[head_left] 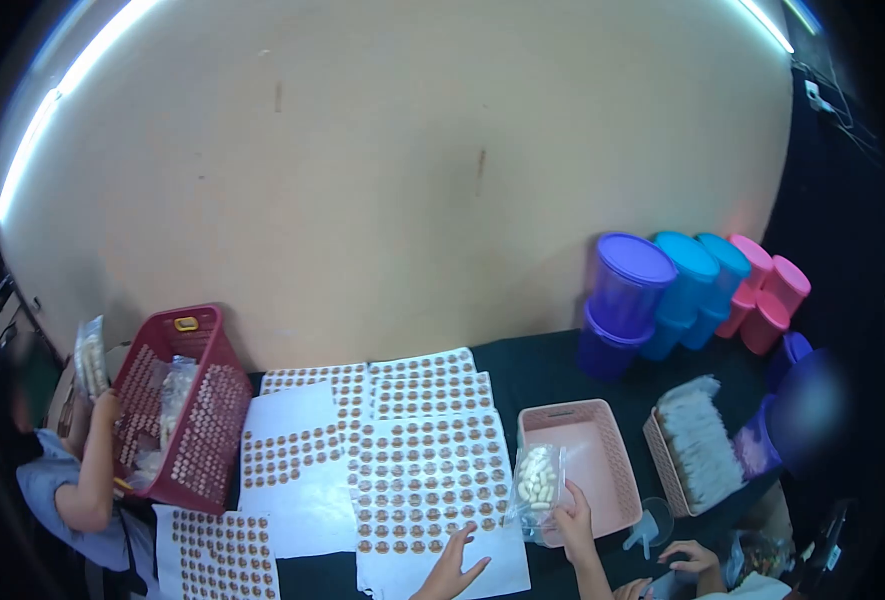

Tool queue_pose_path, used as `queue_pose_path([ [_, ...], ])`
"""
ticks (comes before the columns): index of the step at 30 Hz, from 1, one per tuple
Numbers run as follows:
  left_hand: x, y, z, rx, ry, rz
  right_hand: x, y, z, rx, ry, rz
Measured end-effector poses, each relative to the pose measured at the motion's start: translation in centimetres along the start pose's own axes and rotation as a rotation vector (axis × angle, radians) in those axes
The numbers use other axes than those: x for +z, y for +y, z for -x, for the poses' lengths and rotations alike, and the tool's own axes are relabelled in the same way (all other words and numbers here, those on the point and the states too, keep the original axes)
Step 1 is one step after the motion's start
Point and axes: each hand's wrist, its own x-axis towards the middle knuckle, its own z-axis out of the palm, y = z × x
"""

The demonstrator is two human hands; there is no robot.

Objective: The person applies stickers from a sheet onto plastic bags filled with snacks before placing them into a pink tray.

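My right hand (576,524) grips a clear plastic bag (539,478) by its right edge, thumb and fingers closed on it. White oblong pieces fill the bag, which overlaps the left side of a shallow pink basket (602,470). Over the lower part of a large sheet of round stickers (427,485), my left hand (452,570) is open, fingers spread and holding nothing. More sticker sheets (292,455) lie to the left and behind, some with bare white areas.
At left, a person's hand (106,408) holds a filled bag (92,360) beside a dark red basket (207,420). Another person's hands (692,560) are at lower right, near a clear bowl (657,520). A basket of plastic pouches (700,450) and stacked coloured canisters (634,265) stand at right.
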Motion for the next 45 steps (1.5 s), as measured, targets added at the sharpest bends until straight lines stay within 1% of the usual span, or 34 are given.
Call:
queue_pose_path([
  [2,1.9,-1.7,0.0,0.348,0.496,-0.191,2.7,0.3,1.3,-0.010,0.040,-0.027],
  [3,1.7,-2.5,0.3,0.345,0.523,-0.194,2.7,1.4,1.5,0.006,-0.030,0.052],
  [5,-0.1,-1.5,0.4,0.307,0.292,-0.243,4.4,2.6,2.6,0.071,-0.120,0.018],
  [6,-0.9,-0.9,0.7,0.302,0.323,-0.243,5.0,3.3,3.1,0.129,-0.164,0.010],
  [7,-1.6,-0.3,1.2,0.277,0.309,-0.168,5.4,3.7,3.8,0.130,-0.189,0.020],
  [8,-2.0,-0.1,1.8,0.251,0.292,-0.090,5.6,3.9,4.6,0.247,-0.303,-0.037],
  [9,-2.4,-1.1,2.1,0.263,0.331,-0.050,5.9,3.9,5.3,0.367,-0.412,-0.093],
  [10,-2.7,-2.1,2.8,0.255,0.348,-0.045,6.2,3.6,6.0,0.375,-0.428,-0.082],
  [12,-3.9,-2.8,4.2,0.283,0.296,-0.138,7.1,2.7,7.3,0.522,-0.478,-0.142],
  [13,-4.5,-2.3,5.0,0.252,0.292,-0.080,7.5,2.1,7.7,0.572,-0.500,-0.143],
  [14,-4.8,-2.8,5.7,0.249,0.298,-0.073,7.7,2.7,8.1,0.577,-0.502,-0.134],
  [16,-5.6,-3.9,6.7,0.127,0.154,-0.003,8.2,3.9,8.8,0.617,-0.508,-0.243],
  [17,-5.9,-3.7,7.2,0.161,0.181,-0.087,9.1,3.7,9.6,0.577,-0.463,-0.233],
  [18,-6.2,-4.3,7.4,0.165,0.177,-0.076,9.8,4.3,9.9,0.576,-0.454,-0.225],
  [20,-6.0,-5.7,8.4,0.096,0.198,0.104,10.4,5.9,10.7,0.308,-0.388,0.023],
  [21,-6.2,-5.9,8.8,0.103,0.221,0.079,11.5,6.6,11.4,0.262,-0.249,-0.089],
  [22,-6.7,-5.2,9.3,0.102,0.201,0.082,11.7,6.8,11.7,0.265,-0.230,-0.091],
  [24,-8.3,-3.7,10.4,-0.133,0.214,0.037,12.5,7.0,12.1,0.358,-0.284,-0.020],
  [25,-8.6,-3.7,10.8,-0.142,0.271,0.081,13.0,6.2,12.8,0.349,-0.277,0.114],
  [26,-9.1,-3.9,11.2,-0.143,0.254,0.075,13.3,6.6,13.2,0.352,-0.261,0.105],
  [28,-10.2,-4.2,11.8,-0.161,0.282,0.147,13.8,7.0,13.5,0.183,-0.486,0.529],
  [29,-10.9,-3.8,12.2,-0.140,0.305,0.091,14.7,6.4,14.2,0.261,-0.472,0.430],
  [30,-11.3,-3.9,12.6,-0.144,0.286,0.088,15.0,6.7,14.4,0.270,-0.456,0.423],
  [32,-11.6,-4.8,13.4,-0.110,0.397,0.257,15.5,7.5,14.8,0.089,-0.537,0.682],
  [33,-11.2,-6.9,13.5,-0.065,0.460,0.317,16.2,7.5,15.1,0.240,-0.554,0.533],
  [34,-11.5,-6.8,13.9,-0.021,0.455,0.421,16.8,7.7,15.6,0.258,-0.547,0.537],
  [36,-12.0,-7.3,14.8,-0.045,0.482,0.511,17.9,8.5,16.0,0.412,-0.675,0.249],
  [37,-12.6,-7.2,15.3,-0.041,0.437,0.600,19.0,8.0,16.7,0.373,-0.661,0.201],
  [40,-13.4,-7.8,16.9,-0.117,0.369,0.749,19.7,9.7,17.3,0.387,-0.689,0.245],
  [41,-13.2,-8.1,17.6,-0.123,0.378,0.753,20.0,9.6,17.5,0.432,-0.708,0.258],
  [43,-13.4,-8.4,18.4,-0.076,0.379,0.677,20.6,10.1,17.9,0.450,-0.743,0.235],
  [45,-14.2,-8.1,19.3,-0.080,0.396,0.703,21.2,10.8,17.9,0.467,-0.773,0.208],
])
